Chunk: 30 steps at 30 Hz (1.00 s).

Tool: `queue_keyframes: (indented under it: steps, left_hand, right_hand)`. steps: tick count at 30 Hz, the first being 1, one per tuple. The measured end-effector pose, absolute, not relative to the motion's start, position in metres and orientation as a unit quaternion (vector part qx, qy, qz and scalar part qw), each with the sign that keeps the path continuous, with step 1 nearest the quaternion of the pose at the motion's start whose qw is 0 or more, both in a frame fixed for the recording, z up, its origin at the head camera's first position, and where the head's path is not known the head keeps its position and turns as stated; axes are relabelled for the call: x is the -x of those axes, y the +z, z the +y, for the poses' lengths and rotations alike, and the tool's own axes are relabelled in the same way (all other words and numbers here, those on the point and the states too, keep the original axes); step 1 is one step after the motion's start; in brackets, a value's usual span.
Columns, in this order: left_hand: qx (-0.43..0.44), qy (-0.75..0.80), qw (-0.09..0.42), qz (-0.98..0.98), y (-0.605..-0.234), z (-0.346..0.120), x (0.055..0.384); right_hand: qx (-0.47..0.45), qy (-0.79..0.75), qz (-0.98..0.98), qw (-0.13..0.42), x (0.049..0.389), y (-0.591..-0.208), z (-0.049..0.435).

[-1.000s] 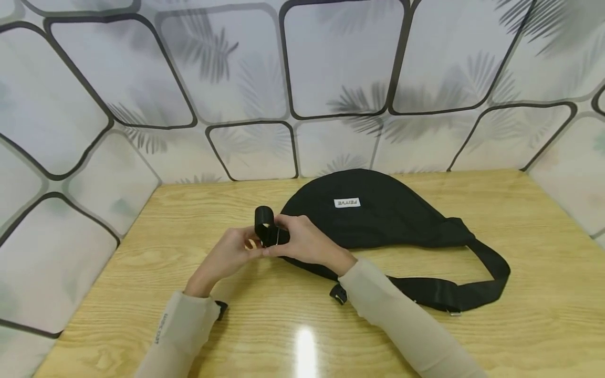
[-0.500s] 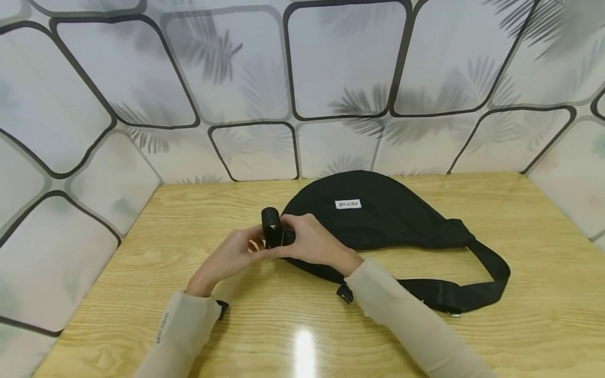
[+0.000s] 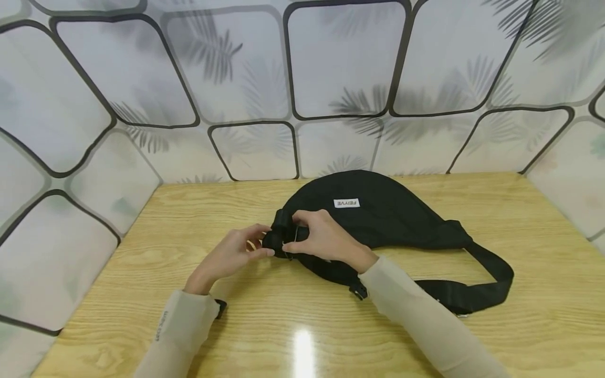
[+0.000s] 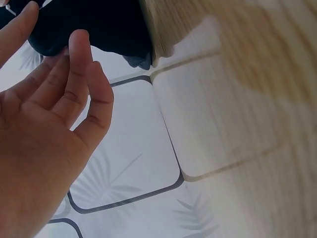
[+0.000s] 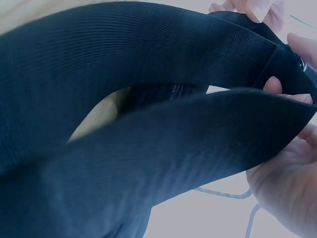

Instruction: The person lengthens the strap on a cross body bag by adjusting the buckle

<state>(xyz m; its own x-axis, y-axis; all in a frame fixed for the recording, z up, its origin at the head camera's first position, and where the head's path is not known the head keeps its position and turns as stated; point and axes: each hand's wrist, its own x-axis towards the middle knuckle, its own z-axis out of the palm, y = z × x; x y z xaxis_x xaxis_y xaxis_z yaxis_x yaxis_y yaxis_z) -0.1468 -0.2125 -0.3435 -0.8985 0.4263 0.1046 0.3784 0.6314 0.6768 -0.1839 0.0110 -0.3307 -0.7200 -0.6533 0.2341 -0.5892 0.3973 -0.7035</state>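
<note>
A black waist bag (image 3: 373, 220) with a white label lies on the wooden table. At its left end, my right hand (image 3: 326, 236) pinches the bag's black strap (image 5: 148, 134) between thumb and fingers, beside a thin metal buckle. Facing it from the left, my left hand (image 3: 233, 252) holds the black webbing at the same end, thumb in front and fingers behind. A short loop of strap (image 3: 281, 218) stands up between the hands. In the right wrist view, two broad lengths of strap cross close to the camera, and the left fingertips (image 5: 257, 10) appear at the top.
The strap's other stretch (image 3: 496, 283) curves round at the right of the table (image 3: 264, 336), with a metal slider near the right forearm. Small black devices sit at both cuffs. Patterned white fabric (image 3: 250, 68) walls the back and sides.
Both hands have shifted slightly right, and a gap has opened between their thumbs. The raised strap loop has tipped down towards the bag. The strap at the right has slid a little right.
</note>
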Motion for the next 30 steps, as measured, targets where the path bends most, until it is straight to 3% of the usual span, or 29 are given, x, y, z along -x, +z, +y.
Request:
queue_keyframes:
  steps: [30]
  left_hand:
    - [-0.215,0.365,0.056,0.904,-0.344,-0.218,0.148]
  right_hand:
    - [0.368,-0.380,0.848,0.028,0.183,-0.329,0.047]
